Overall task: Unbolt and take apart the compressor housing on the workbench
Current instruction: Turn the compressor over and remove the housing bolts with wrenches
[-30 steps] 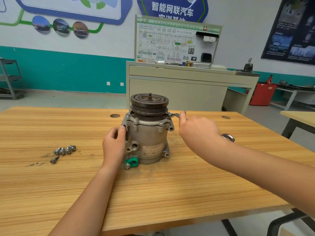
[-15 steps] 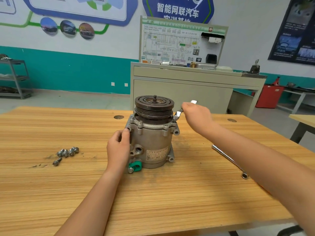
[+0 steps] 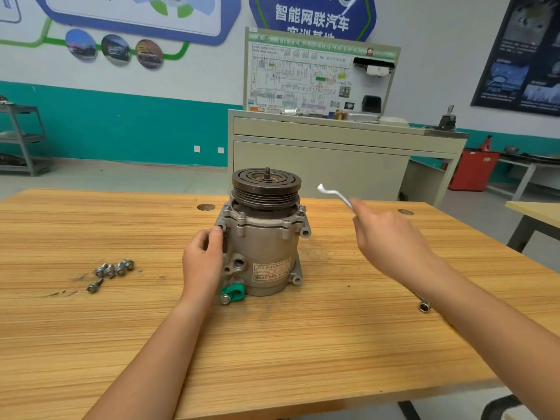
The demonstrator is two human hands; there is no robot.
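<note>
The grey compressor [image 3: 263, 247] stands upright on the wooden workbench [image 3: 272, 344], its dark grooved pulley [image 3: 266, 184] on top. Bolts still sit in the flange under the pulley. My left hand [image 3: 203, 262] grips the housing's left side, thumb near the flange ear. My right hand [image 3: 391, 241] is raised to the right of the compressor and holds a small silver wrench [image 3: 335, 194], whose blurred head points up and left, clear of the flange.
Several loose bolts [image 3: 113, 269] lie on the bench at the left. A socket wrench end [image 3: 424, 306] shows under my right forearm. A beige training cabinet [image 3: 333, 153] stands behind the bench, and another table edge [image 3: 533, 212] is at the right.
My right hand has lifted the wrench off the right flange bolt and swung it up and to the right. My left hand has stayed on the housing.
</note>
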